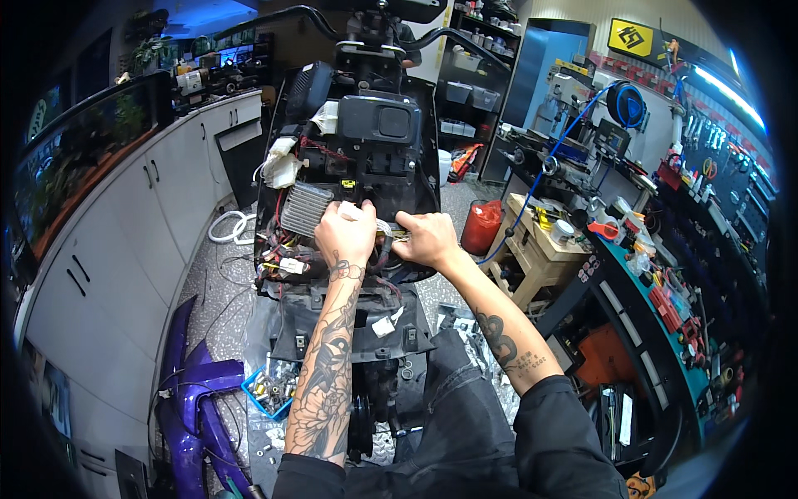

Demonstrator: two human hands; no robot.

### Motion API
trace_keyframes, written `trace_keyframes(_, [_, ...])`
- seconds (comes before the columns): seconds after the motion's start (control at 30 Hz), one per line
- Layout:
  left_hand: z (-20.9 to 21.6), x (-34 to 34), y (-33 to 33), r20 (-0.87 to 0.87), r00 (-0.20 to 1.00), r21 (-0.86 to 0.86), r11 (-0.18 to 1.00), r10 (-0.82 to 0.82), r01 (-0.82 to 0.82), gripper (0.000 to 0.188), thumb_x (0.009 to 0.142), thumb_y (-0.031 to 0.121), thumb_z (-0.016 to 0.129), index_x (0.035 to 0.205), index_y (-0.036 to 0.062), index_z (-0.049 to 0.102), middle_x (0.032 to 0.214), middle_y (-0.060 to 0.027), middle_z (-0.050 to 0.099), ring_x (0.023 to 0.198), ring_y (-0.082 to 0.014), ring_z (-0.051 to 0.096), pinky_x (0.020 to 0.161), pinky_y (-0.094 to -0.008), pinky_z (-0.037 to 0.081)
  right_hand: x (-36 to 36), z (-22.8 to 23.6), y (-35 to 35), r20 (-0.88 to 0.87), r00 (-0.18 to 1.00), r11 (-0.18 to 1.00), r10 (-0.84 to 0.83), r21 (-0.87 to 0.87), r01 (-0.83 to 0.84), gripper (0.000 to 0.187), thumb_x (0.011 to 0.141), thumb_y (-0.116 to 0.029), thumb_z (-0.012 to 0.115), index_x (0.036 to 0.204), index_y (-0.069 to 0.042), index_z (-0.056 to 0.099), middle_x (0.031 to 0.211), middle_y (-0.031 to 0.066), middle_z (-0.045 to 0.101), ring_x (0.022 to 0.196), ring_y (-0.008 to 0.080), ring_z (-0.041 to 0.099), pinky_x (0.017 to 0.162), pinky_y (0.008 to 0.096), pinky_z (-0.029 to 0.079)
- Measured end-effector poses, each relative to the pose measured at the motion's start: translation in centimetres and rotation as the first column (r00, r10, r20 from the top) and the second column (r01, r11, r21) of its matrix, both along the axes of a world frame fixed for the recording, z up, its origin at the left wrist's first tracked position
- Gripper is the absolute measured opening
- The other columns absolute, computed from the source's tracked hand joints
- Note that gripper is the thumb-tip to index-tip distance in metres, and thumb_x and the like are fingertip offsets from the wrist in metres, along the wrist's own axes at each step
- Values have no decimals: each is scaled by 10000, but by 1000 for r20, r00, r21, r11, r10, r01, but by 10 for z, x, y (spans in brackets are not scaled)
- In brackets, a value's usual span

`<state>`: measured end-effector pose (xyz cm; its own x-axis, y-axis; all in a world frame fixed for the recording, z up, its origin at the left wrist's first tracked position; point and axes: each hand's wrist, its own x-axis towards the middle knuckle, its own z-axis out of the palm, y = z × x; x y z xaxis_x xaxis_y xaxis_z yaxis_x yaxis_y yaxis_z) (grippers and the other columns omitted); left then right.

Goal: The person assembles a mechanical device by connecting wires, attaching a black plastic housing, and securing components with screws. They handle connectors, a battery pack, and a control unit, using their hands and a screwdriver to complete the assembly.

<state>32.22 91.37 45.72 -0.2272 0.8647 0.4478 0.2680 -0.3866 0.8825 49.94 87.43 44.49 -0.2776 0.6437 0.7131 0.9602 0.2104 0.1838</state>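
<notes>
A stripped-down scooter with a black frame and exposed wiring stands before me. Both my hands are closed over its middle, close together. My left hand point(345, 233) is curled beside a finned silver box point(304, 208), with something white showing at its fingers. My right hand point(428, 241) pinches at the same bundle of wires point(385, 228), which runs between the two hands; the ends inside my fingers are hidden. Above them sits a black box point(378, 119). A white connector point(291, 266) lies among loose wires to the left, and another white plug point(384, 325) hangs nearer me.
A blue tray point(270, 389) of small hardware is at lower left, beside purple body panels point(195, 387). Right of the scooter stand a red-lined bin point(482, 226) and a wooden stand point(540, 241). A tool-covered bench point(665, 308) curves along the right; white cabinets point(125, 216) line the left.
</notes>
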Motion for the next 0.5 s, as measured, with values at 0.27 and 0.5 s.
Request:
trace_keyframes(0.27, [-2, -1, -3, 12, 1000, -4, 1000, -23, 23, 407, 819, 382, 785, 853, -18, 714, 798, -224, 746, 797, -413, 749, 758, -477, 585, -1, 8, -3, 27, 999, 995, -38, -96, 40, 344, 756, -470, 764, 869, -153, 693, 683, 135, 712, 681, 343, 729, 595, 471, 563])
trace_keyframes(0.5, [-8, -4, -2, 112, 992, 116, 992, -66, 53, 405, 847, 338, 832, 839, -46, 705, 742, -168, 744, 696, -268, 761, 672, -371, 581, -6, 16, -4, 27, 997, 981, -67, -178, 71, 331, 776, -471, 766, 859, -159, 693, 701, 141, 717, 701, 359, 735, 629, 475, 575])
